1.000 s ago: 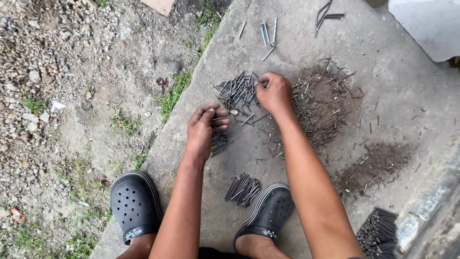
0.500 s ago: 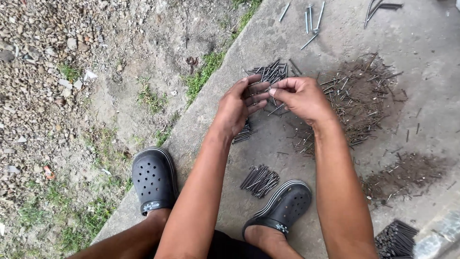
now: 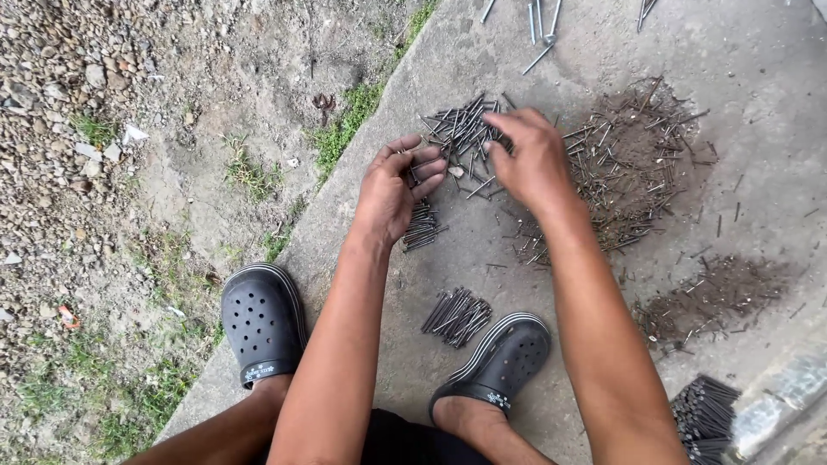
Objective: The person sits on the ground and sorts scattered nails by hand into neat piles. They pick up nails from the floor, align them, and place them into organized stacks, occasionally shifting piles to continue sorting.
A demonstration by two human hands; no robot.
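Observation:
My left hand point(image 3: 394, 188) is curled around a small bunch of dark nails, just above a sorted bundle of nails point(image 3: 422, 228) on the concrete slab point(image 3: 775, 69). My right hand point(image 3: 530, 155) reaches into the aligned pile of nails point(image 3: 461, 129) ahead of it, fingers bent down on the nails; whether it grips any is hidden. A large tangled heap of rusty nails point(image 3: 637, 164) lies right of that hand. Another neat bundle of nails point(image 3: 457, 314) rests between my feet.
Black clogs are on my left foot point(image 3: 258, 323) and right foot point(image 3: 504, 362). A patch of rusty debris point(image 3: 715, 293) lies right; a stack of dark nails point(image 3: 702, 418) sits bottom right. Several long nails point(image 3: 538, 21) lie at the top. Gravel and grass point(image 3: 103, 172) border the slab.
My hands, held together half a second ago, have parted: the right hand has gone forward onto the aligned nail pile, and the left hand stays curled near the small bundle.

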